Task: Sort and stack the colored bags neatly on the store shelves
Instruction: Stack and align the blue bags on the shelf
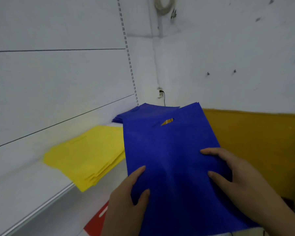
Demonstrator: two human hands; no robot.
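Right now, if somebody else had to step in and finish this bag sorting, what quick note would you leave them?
Left hand: grips the near left edge of the blue bag bundle.
Right hand: holds its right side, fingers spread on top.
The bundle is in the air, in front of the white shelf.
Done: a yellow bag stack lies on the shelf, somewhat fanned; a blue bag stack sits in the back corner.
Left: set this bundle on the blue stack, square both piles, and sort the red bag lying below the shelf.
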